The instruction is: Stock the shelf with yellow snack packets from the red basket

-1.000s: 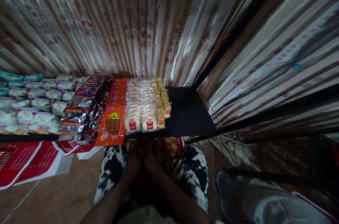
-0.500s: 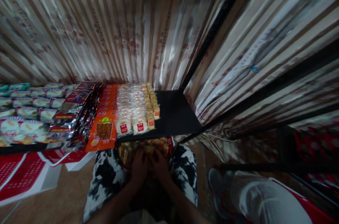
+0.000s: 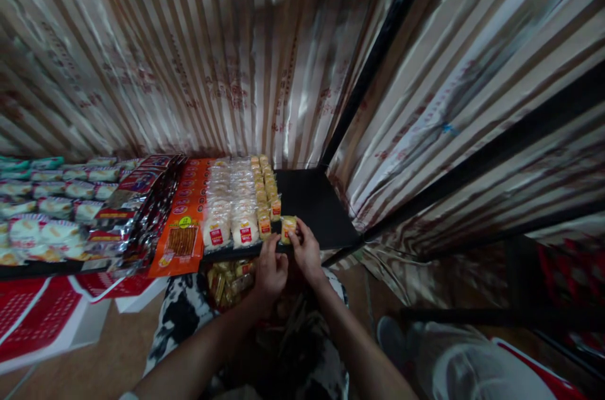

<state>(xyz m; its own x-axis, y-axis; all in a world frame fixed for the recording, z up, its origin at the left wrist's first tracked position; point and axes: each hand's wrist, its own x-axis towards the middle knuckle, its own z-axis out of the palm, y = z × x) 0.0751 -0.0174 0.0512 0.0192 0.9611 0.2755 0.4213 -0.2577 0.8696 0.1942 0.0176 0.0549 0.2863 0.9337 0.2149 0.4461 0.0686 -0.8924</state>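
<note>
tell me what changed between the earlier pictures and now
The left hand and right hand moved forward from the lower packets to the shelf; the right hand now holds a yellow packet at its front edge. The orange bag and round white packs stayed put.

And you get nothing legible here: red labels (image 3: 245,235) on the white round packs (image 3: 239,220) and small yellow packs (image 3: 262,216), a yellow-green badge (image 3: 184,222) on the orange packet (image 3: 162,265), reddish characters (image 3: 236,82) across the striped sheeting (image 3: 189,22), all too blurred.
</note>
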